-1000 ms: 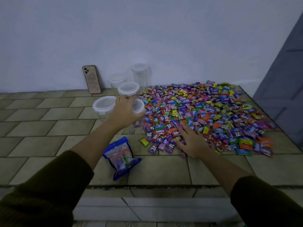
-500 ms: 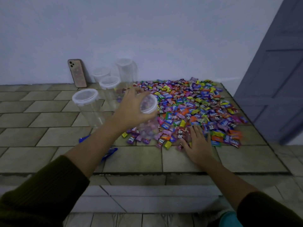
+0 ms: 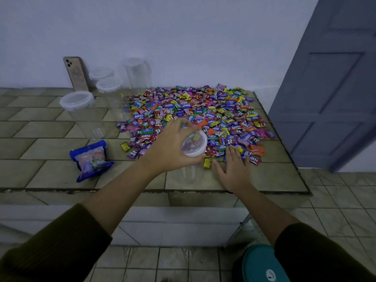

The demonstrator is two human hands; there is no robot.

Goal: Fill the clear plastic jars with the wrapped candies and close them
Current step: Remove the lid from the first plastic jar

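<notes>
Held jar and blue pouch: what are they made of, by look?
Jar: clear, seemingly rigid plastic; candies show through it. Lid: whitish translucent plastic. Pouch: thin glossy plastic film, probably; blue edges, clear front, crinkled with highlights.

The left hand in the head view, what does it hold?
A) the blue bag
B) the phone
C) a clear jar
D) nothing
C: the left hand curls its fingers round the top of a clear jar at the near edge of the candy pile; the blue bag and the phone are apart from it, untouched.
</notes>
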